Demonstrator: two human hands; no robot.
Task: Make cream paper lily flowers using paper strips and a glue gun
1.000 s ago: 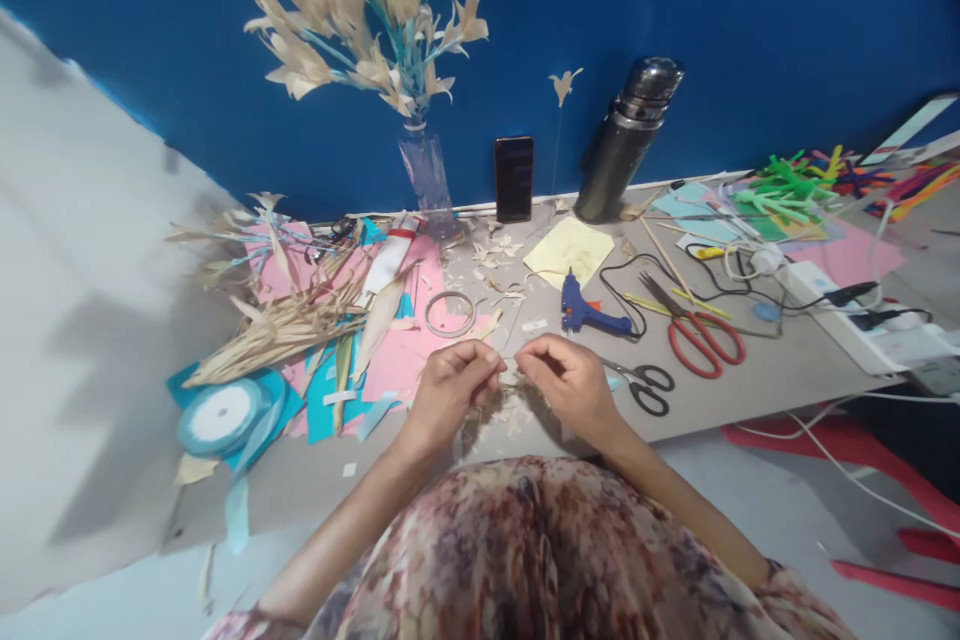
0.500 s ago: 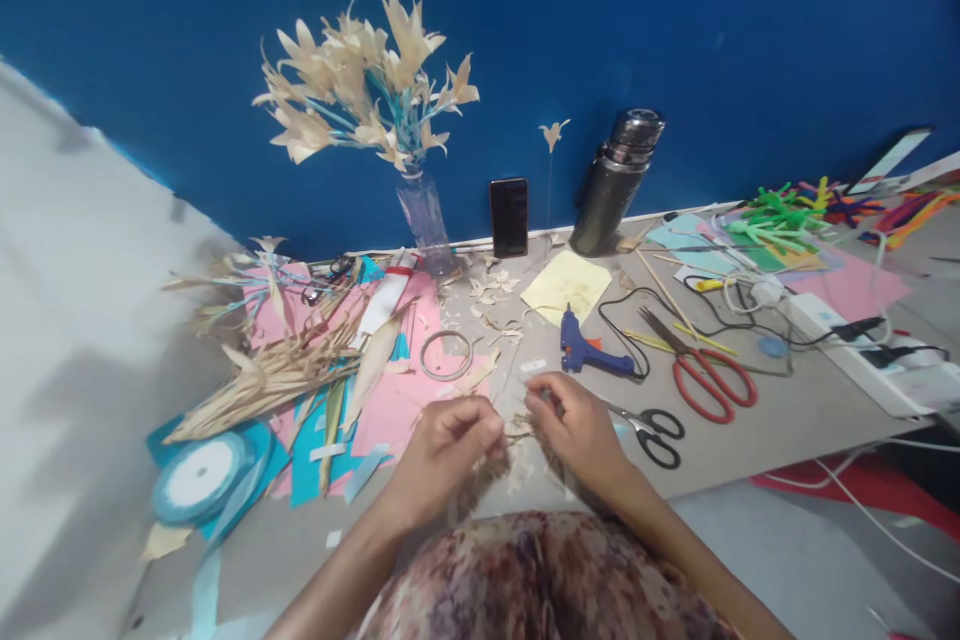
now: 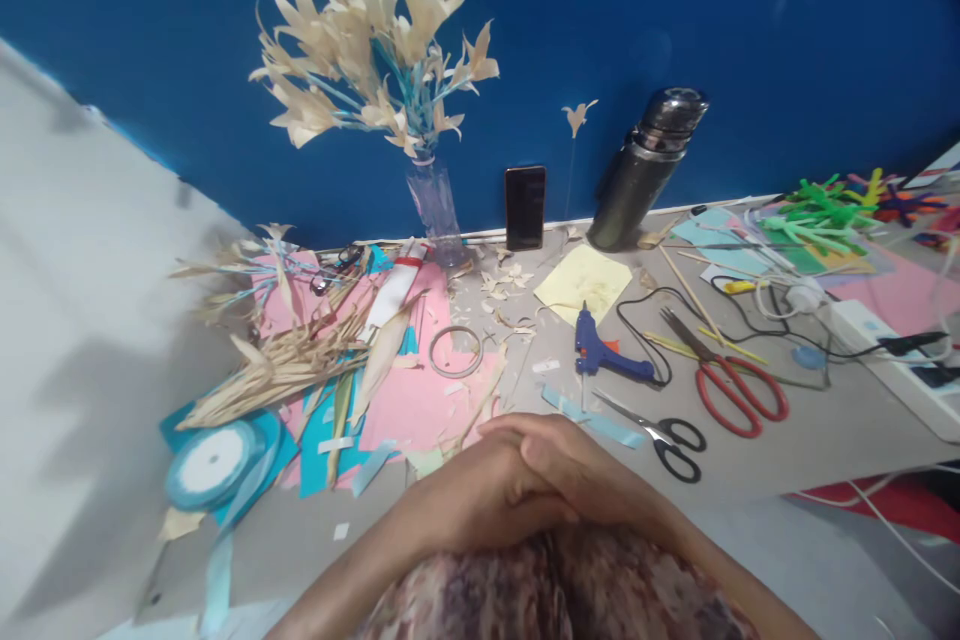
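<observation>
Both of my hands are folded together at the near edge of the table, against my patterned clothing. My left hand (image 3: 469,498) is closed, its fingers curled in under the other hand. Across it lies my right hand (image 3: 574,465), closed around it, and I see no object in either. Beyond them are a light blue ribbon strip (image 3: 592,417), small black-handled scissors (image 3: 664,435), a blue glue gun (image 3: 604,357) and a roll of tape (image 3: 456,352). Dry pale scraps (image 3: 510,280) lie on the table.
A plastic bottle (image 3: 435,215) holds pale husk flowers (image 3: 375,40). Nearby stand a phone (image 3: 525,208) and a dark thermos (image 3: 645,175). Red-handled scissors (image 3: 739,390) and a power strip (image 3: 892,360) lie right; dry husks (image 3: 277,375) and a ribbon spool (image 3: 210,465) lie left.
My hands, apart and pinching near small dry scraps before, have come together and down towards my body, folded. The blue ribbon strip beyond them now shows. The view has shifted slightly.
</observation>
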